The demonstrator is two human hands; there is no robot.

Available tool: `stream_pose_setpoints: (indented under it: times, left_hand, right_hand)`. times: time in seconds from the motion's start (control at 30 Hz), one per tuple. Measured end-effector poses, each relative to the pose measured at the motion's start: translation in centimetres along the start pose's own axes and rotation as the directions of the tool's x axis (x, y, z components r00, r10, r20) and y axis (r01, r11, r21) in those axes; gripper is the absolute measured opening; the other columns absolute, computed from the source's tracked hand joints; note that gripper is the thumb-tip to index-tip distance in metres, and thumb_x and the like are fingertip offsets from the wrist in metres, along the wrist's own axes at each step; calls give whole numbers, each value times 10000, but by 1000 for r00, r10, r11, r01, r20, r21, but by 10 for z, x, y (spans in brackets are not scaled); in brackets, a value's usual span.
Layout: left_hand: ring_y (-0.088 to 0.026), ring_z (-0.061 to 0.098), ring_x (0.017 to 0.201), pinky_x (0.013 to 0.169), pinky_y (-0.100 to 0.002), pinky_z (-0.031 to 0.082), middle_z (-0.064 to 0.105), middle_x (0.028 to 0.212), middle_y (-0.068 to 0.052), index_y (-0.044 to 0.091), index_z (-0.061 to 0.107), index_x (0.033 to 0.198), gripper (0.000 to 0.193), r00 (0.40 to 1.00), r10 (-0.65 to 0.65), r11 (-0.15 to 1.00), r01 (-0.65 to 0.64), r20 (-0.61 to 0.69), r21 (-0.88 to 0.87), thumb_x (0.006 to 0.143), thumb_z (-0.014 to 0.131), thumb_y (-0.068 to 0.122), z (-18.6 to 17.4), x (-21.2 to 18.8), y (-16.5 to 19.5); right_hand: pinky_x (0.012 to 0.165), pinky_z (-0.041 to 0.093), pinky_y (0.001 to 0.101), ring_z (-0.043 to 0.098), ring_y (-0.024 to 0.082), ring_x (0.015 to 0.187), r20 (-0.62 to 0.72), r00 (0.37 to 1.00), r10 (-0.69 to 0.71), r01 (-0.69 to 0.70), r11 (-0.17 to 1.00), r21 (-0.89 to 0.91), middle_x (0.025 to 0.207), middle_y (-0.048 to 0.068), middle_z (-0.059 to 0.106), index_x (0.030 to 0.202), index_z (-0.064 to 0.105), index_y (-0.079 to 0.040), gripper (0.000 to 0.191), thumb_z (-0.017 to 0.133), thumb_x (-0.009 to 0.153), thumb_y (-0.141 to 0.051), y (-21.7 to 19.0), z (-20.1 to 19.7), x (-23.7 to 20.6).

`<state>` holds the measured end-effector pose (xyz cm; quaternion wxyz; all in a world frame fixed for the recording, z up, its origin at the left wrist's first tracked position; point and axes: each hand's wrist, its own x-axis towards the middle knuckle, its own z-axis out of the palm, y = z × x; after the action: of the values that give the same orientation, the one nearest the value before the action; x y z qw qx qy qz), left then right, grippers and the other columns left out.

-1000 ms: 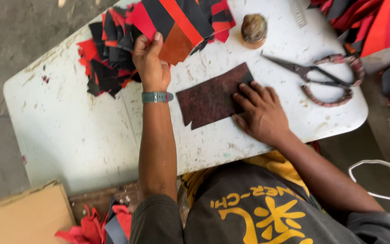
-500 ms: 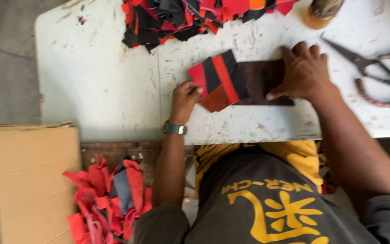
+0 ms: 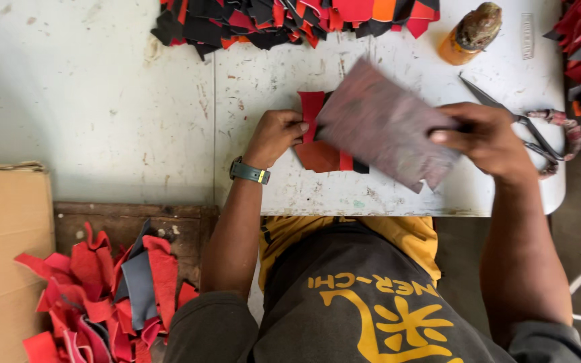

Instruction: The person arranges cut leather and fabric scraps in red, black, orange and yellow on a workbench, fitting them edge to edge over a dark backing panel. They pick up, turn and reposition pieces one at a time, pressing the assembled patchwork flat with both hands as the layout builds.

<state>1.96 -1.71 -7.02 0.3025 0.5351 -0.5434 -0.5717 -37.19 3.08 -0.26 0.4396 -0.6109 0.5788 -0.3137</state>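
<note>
Lifted clear of the white table (image 3: 102,101) now, no longer pressed flat on it as half a second ago: brown sheet (image 3: 384,124), tilted and blurred with motion, above the table's middle. Gripped at its right edge by the right hand (image 3: 485,138), fingers closed over the top, thumb beneath. Left behind on the table's middle, partly hidden under the raised sheet: red and black piece (image 3: 317,144), lying flat. Pinned at its left edge by the left hand (image 3: 274,134), fingers curled narrow, tips touching the red strip, grey wristwatch (image 3: 249,171) just over the table's near edge. So, by the look of it, two layers parted, the lower one bared and kept in place, the upper one free in the air.

Along the table's far edge: heap of red and black cut pieces (image 3: 290,20). At the table's far right corner: orange bottle (image 3: 469,33) with a crusted brownish cap, lying tilted. Just beside it, towards the table's right edge: small pale rectangular label (image 3: 528,37), print too small to make out. Near the table's right edge, partly behind the right hand: scissors (image 3: 539,131) with cloth-wrapped handles, blades shut.

Below the table's near left corner: plain brown cardboard box (image 3: 1,255), flap edge showing, no markings visible. Between box and table: worn wooden crate (image 3: 169,222), with a loose pile of red scraps (image 3: 95,296) against it, one grey piece among them.
</note>
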Motion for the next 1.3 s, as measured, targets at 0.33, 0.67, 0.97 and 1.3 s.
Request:
stream_pose_setpoints:
  times: [0.33, 0.67, 0.97, 1.3]
  left_hand:
    - [-122, 722, 780, 697, -280, 655, 750, 870, -89, -44, 750, 1108, 253, 1000, -12, 1000, 12, -8, 14, 952, 720, 153, 7, -6, -6]
    - [-100, 719, 788, 690, -261, 652, 750, 881, -78, -41, 729, 1146, 274, 1000, -23, 1000, 23, 9, 2, 951, 717, 151, 8, -5, 1]
    - [-103, 754, 706, 621, -261, 608, 762, 792, -102, -36, 748, 997, 218, 997, -79, 971, 81, -21, 223, 928, 727, 170, 7, -13, 22]
    - [-112, 727, 749, 650, -275, 641, 749, 855, -96, -38, 689, 1005, 192, 997, -62, 998, 63, 35, -5, 933, 728, 135, 2, -8, 9]
  right_hand:
    - [867, 523, 416, 676, 288, 961, 274, 962, -16, 176, 801, -572, 1136, 103, 724, 1285, 736, -174, 452, 792, 864, -329, -27, 27, 74]
    - [878, 521, 425, 675, 291, 961, 316, 945, 82, 143, 766, -627, 1068, 84, 715, 1295, 731, -273, 476, 795, 833, -368, -33, 29, 88]
    - [907, 544, 429, 670, 365, 987, 118, 981, -151, 191, 812, -551, 1163, 203, 659, 1242, 729, -69, 586, 915, 716, -250, -28, 32, 75]
    - [1015, 535, 427, 622, 355, 1210, -277, 918, -284, 119, 863, -491, 1341, 193, 604, 1369, 654, -44, 522, 868, 918, -198, -8, 41, -2]
